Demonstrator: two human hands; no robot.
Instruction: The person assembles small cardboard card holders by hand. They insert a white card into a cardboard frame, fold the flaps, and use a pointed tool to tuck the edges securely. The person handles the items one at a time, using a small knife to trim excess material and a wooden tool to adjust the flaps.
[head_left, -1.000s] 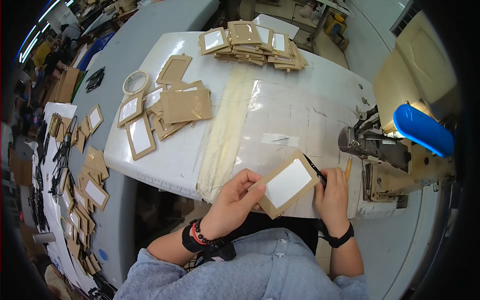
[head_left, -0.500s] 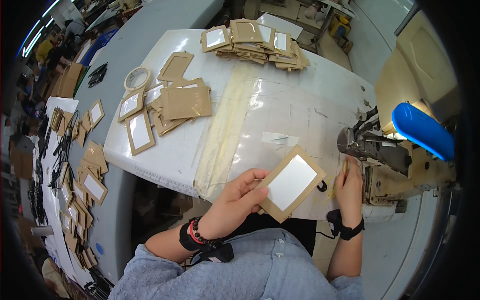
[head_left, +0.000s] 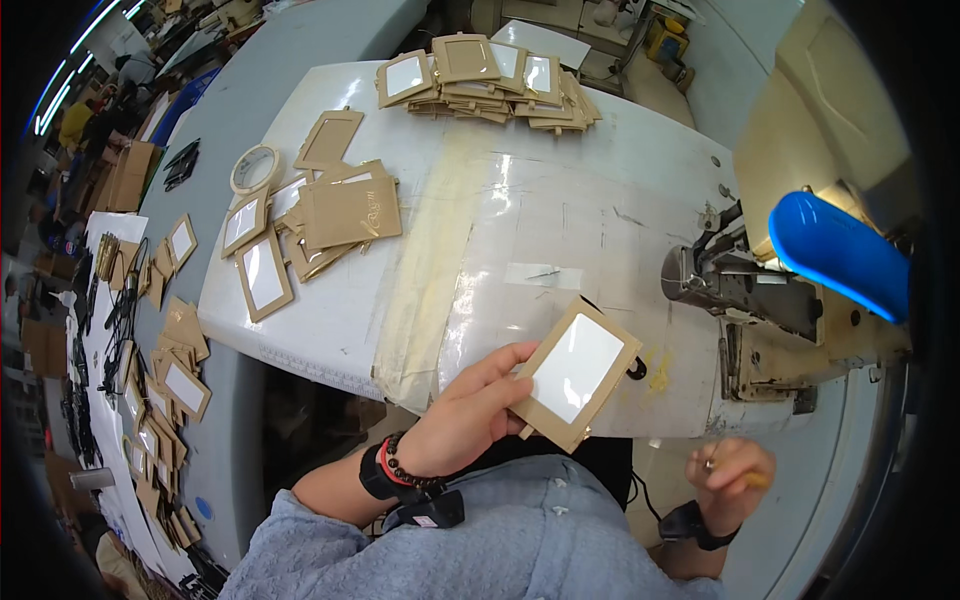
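My left hand (head_left: 470, 410) is closed on a tan badge holder (head_left: 548, 405) with a pale, shiny window. It pinches the lower left edge with the thumb on top, and the holder is tilted over the near edge of the table. A small black piece shows at the holder's right side. My right hand (head_left: 732, 475) is off the table at the lower right, apart from the holder. Its fingers are curled and somewhat blurred. A small metallic glint and a yellowish bit show at them, too small to name.
A sewing machine (head_left: 745, 290) with a blue cover piece (head_left: 835, 258) stands at the right. Stacked badge holders (head_left: 465, 62) lie at the far edge; more (head_left: 350, 212) lie left, beside a tape roll (head_left: 255, 169). Further holders and black cords (head_left: 122, 310) cover the side table.
My right hand has left the spot beside the sewing machine and come back toward me, off the table. The left hand still grips the badge holder, barely shifted. The whole view has turned slightly.
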